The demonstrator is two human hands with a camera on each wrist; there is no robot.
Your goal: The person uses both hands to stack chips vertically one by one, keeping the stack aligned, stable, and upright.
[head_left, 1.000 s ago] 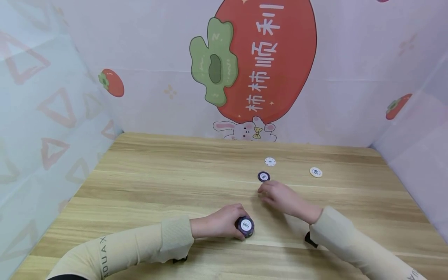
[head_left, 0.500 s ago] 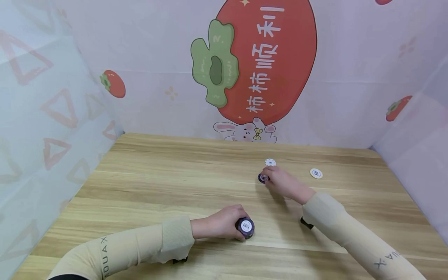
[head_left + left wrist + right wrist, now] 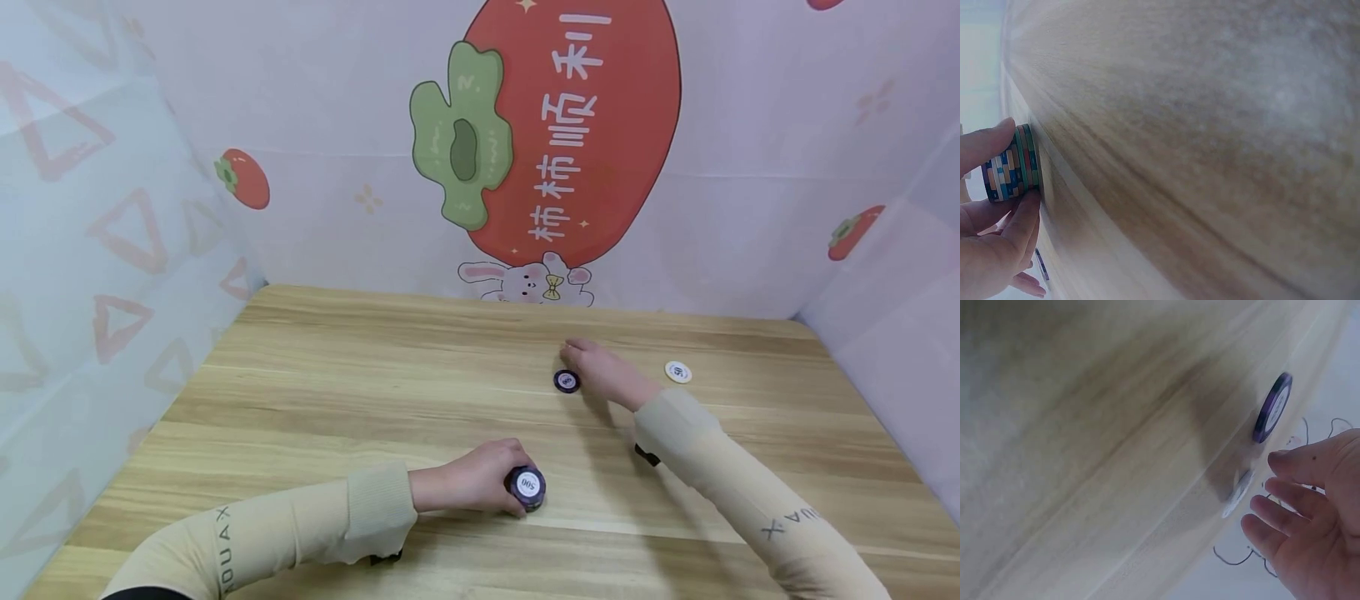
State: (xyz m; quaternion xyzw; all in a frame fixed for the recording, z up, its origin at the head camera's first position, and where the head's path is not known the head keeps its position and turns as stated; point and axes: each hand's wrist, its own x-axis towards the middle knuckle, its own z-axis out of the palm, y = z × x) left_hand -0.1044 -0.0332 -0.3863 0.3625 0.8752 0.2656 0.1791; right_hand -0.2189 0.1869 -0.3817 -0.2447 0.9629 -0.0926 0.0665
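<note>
My left hand grips a stack of poker chips, thumb and fingers round its side. A dark chip marked 500 tops the stack. Its striped, many-coloured edges show in the left wrist view. Farther back, my right hand reaches over a white poker chip, which it hides in the head view. In the right wrist view its fingers are loosely bent beside that chip, with a gap between thumb and fingertips. A dark purple poker chip lies flat on the table just in front of this hand.
A white poker chip marked 50 lies to the right of my right hand. The wooden table ends at a printed backdrop, with a patterned side sheet on the left.
My right hand has moved away from me, past the dark purple chip and over the white chip behind it. The dark chip stays on the table. My left hand keeps its grip.
</note>
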